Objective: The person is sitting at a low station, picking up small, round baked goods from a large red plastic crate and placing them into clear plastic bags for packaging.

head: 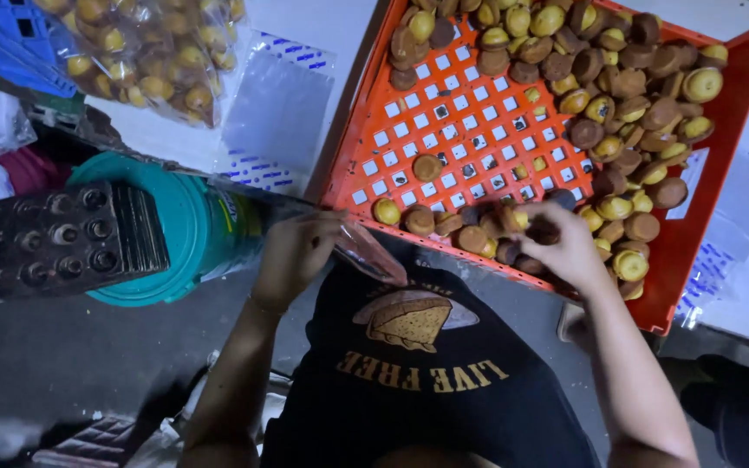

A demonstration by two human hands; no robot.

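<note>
Two hands: the left hand [296, 251] pinches one clear bag [366, 251] lying crosswise beside the orange crate [478, 139]; the right hand [565, 247] grips small cakes [522, 227], too many to count.

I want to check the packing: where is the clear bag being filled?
In the head view the clear plastic bag is left of centre, pinched by the left hand at the orange crate's near-left corner, beside the teal bucket.
</note>
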